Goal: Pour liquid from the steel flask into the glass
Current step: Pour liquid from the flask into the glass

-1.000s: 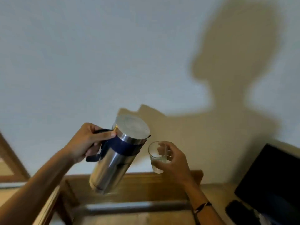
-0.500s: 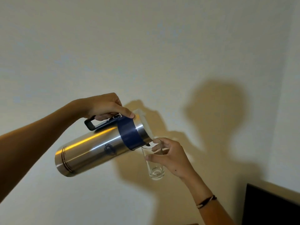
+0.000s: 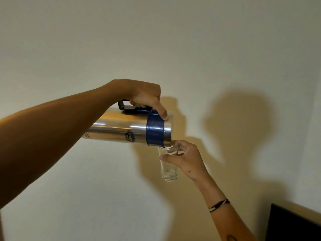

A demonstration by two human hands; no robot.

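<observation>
The steel flask (image 3: 121,127) is taken as the landmark. Nearest the camera, a bare forearm (image 3: 52,134) is stretched in from the left edge, and part of the flask's base end is hidden behind it. The left hand (image 3: 144,96) is clenched around the dark handle (image 3: 128,108) on top of the flask, with the thumb laid forward onto the blue collar band (image 3: 155,130). The flask is held in the air almost on its side, base toward the left and mouth toward the right, with a small blue logo (image 3: 130,136) seen on its body.

Directly under the flask's mouth, a clear drinking glass (image 3: 168,168) is held upright, its rim touching or just short of the spout; which of the two cannot be told. The glass is grasped near its rim by the right hand (image 3: 188,160), thumb in front and fingers behind. A little liquid is seen at the bottom of the glass. A dark and white bracelet (image 3: 219,205) is worn on the right wrist, below and right of the flask.

Farther off, at the lower right, a black panel (image 3: 293,223) is seen. Behind the flask stands a pale wall (image 3: 156,40), and shadows (image 3: 234,122) are cast upon it to the right.
</observation>
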